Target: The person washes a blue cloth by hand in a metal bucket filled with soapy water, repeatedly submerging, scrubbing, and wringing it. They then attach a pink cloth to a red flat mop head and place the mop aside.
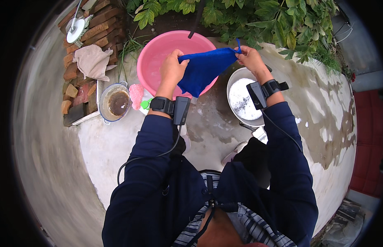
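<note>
A blue cloth (206,69) is stretched between my two hands, its lower part hanging down in a point. My left hand (173,69) pinches its left corner, thumb on top. At the upper right corner, my right hand (250,61) grips the cloth, and a small blue tip sticks up beyond the fingers. Behind and below the cloth stands a pink basin (158,47), partly hidden by it. Close under my right forearm is a pale basin (230,88) filled with white suds (243,96).
Left of the pink basin are an enamel pot (104,108) with brown residue, a pink knitted scrubber (136,95) and a green-capped container (145,103). Stacked bricks (96,31) carry a beige rag (92,61). Leafy plants (278,20) overhang the far side. Wet concrete (319,107) lies right.
</note>
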`<act>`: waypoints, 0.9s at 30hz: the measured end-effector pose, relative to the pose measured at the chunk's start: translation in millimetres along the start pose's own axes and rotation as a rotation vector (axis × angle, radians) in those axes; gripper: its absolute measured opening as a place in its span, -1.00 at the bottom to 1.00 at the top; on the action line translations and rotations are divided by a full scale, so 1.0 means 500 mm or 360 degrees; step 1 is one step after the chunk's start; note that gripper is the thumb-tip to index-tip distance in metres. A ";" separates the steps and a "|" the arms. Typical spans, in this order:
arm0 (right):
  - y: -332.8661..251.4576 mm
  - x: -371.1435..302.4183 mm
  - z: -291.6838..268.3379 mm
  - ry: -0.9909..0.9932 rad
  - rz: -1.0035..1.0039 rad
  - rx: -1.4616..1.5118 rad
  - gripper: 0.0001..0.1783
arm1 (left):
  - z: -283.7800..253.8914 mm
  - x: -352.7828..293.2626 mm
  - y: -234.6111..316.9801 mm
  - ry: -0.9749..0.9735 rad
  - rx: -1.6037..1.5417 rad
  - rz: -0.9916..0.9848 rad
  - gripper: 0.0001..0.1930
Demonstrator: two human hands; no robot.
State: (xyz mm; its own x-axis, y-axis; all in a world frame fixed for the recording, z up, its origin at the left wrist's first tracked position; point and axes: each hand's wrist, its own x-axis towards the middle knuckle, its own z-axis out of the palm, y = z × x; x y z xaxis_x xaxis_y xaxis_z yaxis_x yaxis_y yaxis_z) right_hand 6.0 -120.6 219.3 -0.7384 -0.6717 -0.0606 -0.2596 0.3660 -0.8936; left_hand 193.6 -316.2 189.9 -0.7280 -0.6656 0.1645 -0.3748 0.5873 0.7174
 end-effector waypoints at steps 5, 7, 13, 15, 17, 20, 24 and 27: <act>-0.007 0.079 0.085 0.0022 -0.0322 0.0225 -0.76 | -0.053 -0.001 -0.026 0.0222 0.0180 0.0193 -0.79; 0.079 0.105 0.087 0.0034 -0.0426 -0.0489 -0.63 | -0.060 -0.007 -0.036 -0.0371 0.0220 0.0089 -0.72; 0.212 0.079 0.216 -0.0405 -0.0186 -0.1070 -0.58 | -0.083 0.002 -0.102 -0.0220 0.0314 -0.0086 -0.71; 0.259 0.083 0.261 -0.0591 -0.0285 -0.0978 -0.56 | -0.086 0.006 -0.104 -0.0235 0.0387 -0.0101 -0.71; 0.290 0.088 0.313 -0.0713 -0.0423 -0.1338 -0.53 | -0.082 0.011 -0.107 -0.0286 0.0465 -0.0145 -0.71; 0.298 0.102 0.370 -0.1013 -0.0185 -0.1594 -0.42 | -0.071 0.015 -0.134 -0.0248 0.0561 -0.0128 -0.73; 0.317 0.138 0.432 -0.0890 0.0358 -0.1408 -0.30 | -0.059 0.027 -0.148 -0.0258 0.0636 -0.0082 -0.75; 0.335 0.140 0.508 -0.1006 0.0398 -0.1297 -0.24 | -0.052 0.045 -0.136 -0.0304 0.0602 -0.0134 -0.74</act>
State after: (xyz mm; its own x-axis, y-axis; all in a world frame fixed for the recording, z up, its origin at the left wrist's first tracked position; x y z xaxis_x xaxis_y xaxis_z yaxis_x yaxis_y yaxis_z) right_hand 68.8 -270.1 -47.8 -0.4317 -0.6446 -0.6310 -0.6570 0.7040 -0.2698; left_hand 217.7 -383.0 162.2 -0.7657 -0.6421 -0.0378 -0.5956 0.6856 0.4186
